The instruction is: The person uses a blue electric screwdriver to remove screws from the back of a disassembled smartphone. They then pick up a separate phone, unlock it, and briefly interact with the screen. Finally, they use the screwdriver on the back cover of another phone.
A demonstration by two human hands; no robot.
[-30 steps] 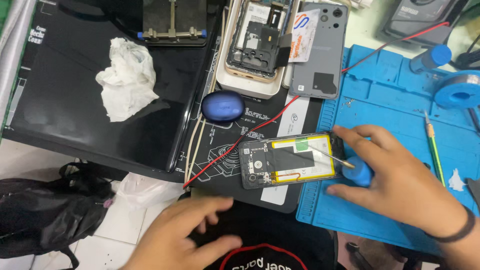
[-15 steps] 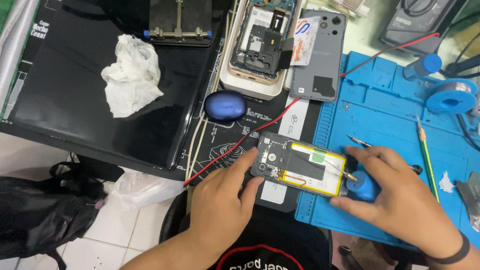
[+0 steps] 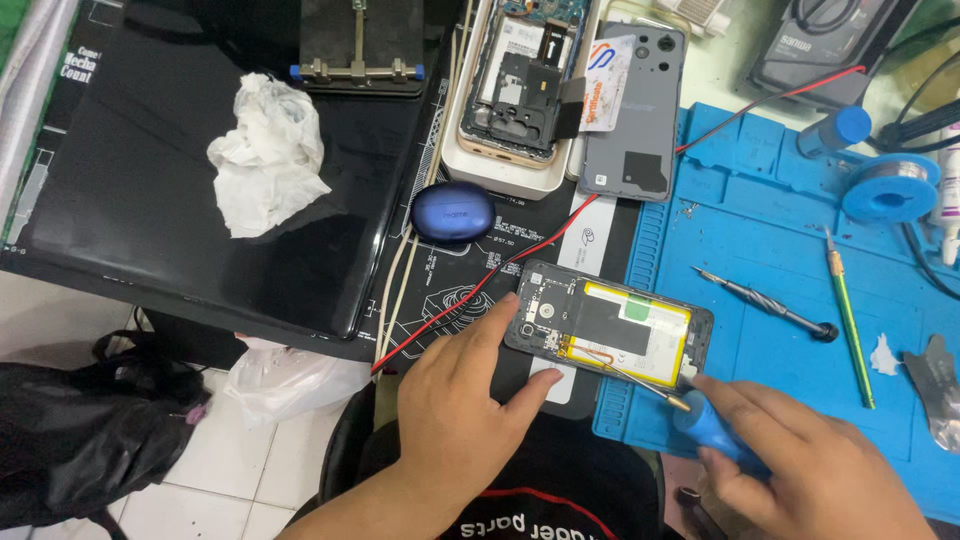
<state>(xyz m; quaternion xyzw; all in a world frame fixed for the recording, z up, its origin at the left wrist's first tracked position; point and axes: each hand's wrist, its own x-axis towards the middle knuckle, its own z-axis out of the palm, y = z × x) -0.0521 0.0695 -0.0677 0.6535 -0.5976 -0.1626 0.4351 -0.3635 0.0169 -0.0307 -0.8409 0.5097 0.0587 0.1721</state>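
An opened phone (image 3: 608, 325) with a yellow-edged battery lies face down, half on the black mat and half on the blue work mat (image 3: 780, 230). My left hand (image 3: 465, 410) steadies the phone's left end, thumb under it and forefinger along its edge. My right hand (image 3: 810, 470) grips a blue-handled screwdriver (image 3: 700, 415). Its metal tip reaches onto the battery area of the phone.
A second opened phone (image 3: 520, 85) sits in a white tray at the back, a grey back cover (image 3: 630, 110) beside it. A blue earbud case (image 3: 452, 213), crumpled tissue (image 3: 265, 155), black screwdriver (image 3: 765, 303), green pencil (image 3: 850, 320), solder reel (image 3: 890, 187) and red wire (image 3: 540, 250) lie around.
My left hand came up from my lap and took hold of the phone's left end. My right hand drew back toward me with the screwdriver. The phone shifted slightly.
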